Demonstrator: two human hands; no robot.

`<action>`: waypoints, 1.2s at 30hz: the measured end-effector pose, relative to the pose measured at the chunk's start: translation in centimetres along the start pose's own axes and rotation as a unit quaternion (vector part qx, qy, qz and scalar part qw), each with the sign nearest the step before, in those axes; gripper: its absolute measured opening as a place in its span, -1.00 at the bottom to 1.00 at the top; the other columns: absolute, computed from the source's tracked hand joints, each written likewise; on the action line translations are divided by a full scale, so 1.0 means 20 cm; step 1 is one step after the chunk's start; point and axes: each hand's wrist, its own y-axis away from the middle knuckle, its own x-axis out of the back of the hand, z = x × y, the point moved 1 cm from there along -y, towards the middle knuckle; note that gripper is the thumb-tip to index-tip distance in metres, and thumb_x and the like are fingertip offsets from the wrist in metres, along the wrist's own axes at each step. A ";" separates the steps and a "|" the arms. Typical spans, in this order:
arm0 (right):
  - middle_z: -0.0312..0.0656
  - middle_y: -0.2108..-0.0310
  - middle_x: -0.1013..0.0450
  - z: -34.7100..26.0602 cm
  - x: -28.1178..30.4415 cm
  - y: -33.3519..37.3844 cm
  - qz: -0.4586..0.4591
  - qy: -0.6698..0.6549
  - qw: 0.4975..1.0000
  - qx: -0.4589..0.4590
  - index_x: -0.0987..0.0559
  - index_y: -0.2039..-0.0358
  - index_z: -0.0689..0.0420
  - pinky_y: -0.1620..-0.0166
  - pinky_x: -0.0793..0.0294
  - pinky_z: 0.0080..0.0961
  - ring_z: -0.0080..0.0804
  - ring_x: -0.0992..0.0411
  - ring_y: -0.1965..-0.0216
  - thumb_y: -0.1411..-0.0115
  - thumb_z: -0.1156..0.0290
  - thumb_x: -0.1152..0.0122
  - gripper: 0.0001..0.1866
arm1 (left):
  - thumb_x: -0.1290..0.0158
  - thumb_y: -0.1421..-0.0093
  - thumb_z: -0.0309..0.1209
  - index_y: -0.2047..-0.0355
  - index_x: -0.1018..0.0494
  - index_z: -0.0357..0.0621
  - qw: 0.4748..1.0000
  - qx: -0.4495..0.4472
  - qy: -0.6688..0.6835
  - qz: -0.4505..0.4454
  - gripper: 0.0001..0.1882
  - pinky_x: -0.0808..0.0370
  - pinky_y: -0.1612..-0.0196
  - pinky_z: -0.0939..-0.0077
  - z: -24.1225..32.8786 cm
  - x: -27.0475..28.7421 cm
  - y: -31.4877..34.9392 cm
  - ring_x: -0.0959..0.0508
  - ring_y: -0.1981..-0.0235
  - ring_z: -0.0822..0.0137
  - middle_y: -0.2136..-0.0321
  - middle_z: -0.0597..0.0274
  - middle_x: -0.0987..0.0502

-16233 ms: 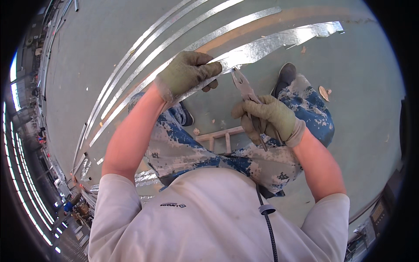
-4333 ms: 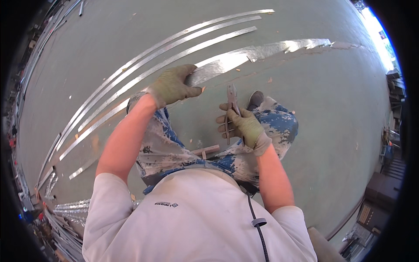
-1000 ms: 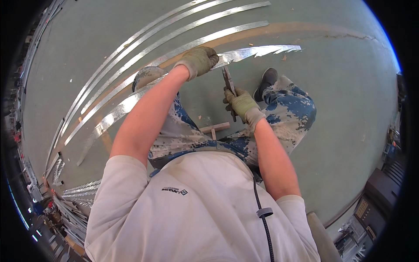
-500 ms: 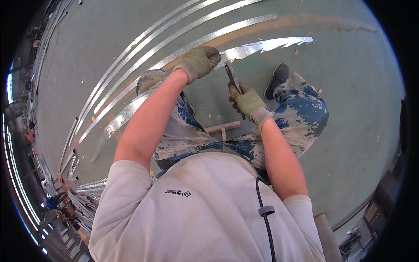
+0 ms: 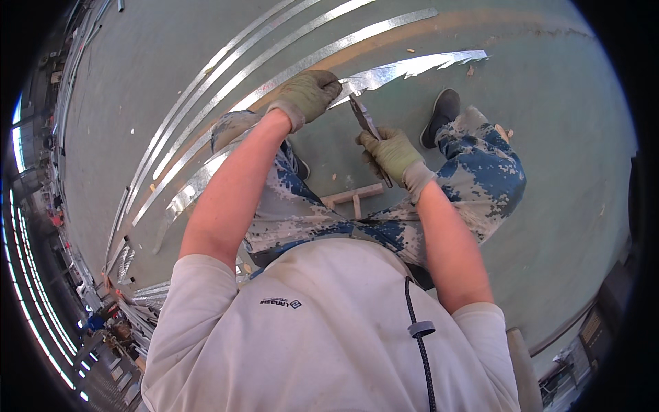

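Note:
A long, shiny sheet-metal strip (image 5: 391, 73) with notches cut along its near right edge stretches across in front of me. My left hand (image 5: 307, 96), in a greenish work glove, is closed on the strip with thumb and fingers pinched at its near edge. My right hand (image 5: 395, 156), gloved alike, grips the handles of metal snips (image 5: 364, 118). Their jaws point up and left, close by the strip's notched edge just right of my left fingers. Whether the blades touch the metal I cannot tell.
Several more metal strips (image 5: 274, 60) lie roughly parallel on the green floor beyond and left. A small wooden stool (image 5: 367, 191) stands between my legs. My right shoe (image 5: 446, 110) rests near the notched end. Scraps dot the floor; metal stock (image 5: 141, 329) piles up at lower left.
The snips have moved slightly left relative to my left hand, their tips nearer its fingers. My left hand keeps its grip on the strip. The whole view has shifted a little.

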 end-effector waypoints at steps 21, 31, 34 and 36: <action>-0.17 0.43 -0.54 0.15 0.05 -0.14 -0.349 -0.400 0.847 -0.036 -0.56 -0.10 0.31 0.46 -0.48 -0.34 -0.31 -0.48 0.53 -0.58 0.07 -0.06 -0.52 | -0.22 -0.43 -0.29 -0.06 -0.66 -0.28 0.983 0.114 0.143 -0.021 -0.67 -0.55 0.28 0.54 -0.10 -0.04 -0.01 -0.57 0.39 0.52 0.37 0.30 -0.69; -0.21 0.36 -0.56 0.08 0.02 -0.12 -0.288 -0.350 0.891 -0.018 -0.55 -0.16 0.27 0.42 -0.50 -0.36 -0.36 -0.53 0.47 -0.57 0.10 -0.09 -0.54 | -0.17 -0.44 -0.23 -0.17 -0.61 -0.28 0.990 0.102 0.093 -0.039 -0.57 -0.55 0.10 0.46 0.05 0.08 0.01 -0.59 0.25 0.44 0.21 0.20 -0.70; -0.20 0.34 -0.56 0.03 0.04 -0.09 -0.247 -0.280 0.927 0.000 -0.58 -0.14 0.25 0.42 -0.48 -0.38 -0.37 -0.53 0.46 -0.56 0.10 -0.13 -0.56 | -0.21 -0.38 -0.20 -0.23 -0.57 -0.25 0.998 0.059 0.028 -0.003 -0.49 -0.57 -0.04 0.40 0.08 0.15 0.08 -0.66 0.12 0.29 0.08 0.07 -0.71; -0.19 0.34 -0.57 -0.01 0.05 -0.06 -0.214 -0.239 0.947 0.007 -0.59 -0.12 0.25 0.44 -0.47 -0.38 -0.37 -0.53 0.47 -0.55 0.10 -0.15 -0.56 | -0.25 -0.33 -0.18 -0.27 -0.54 -0.23 0.998 0.025 -0.039 0.037 -0.43 -0.57 -0.13 0.37 0.06 0.21 0.16 -0.69 -0.01 0.19 -0.04 -0.04 -0.70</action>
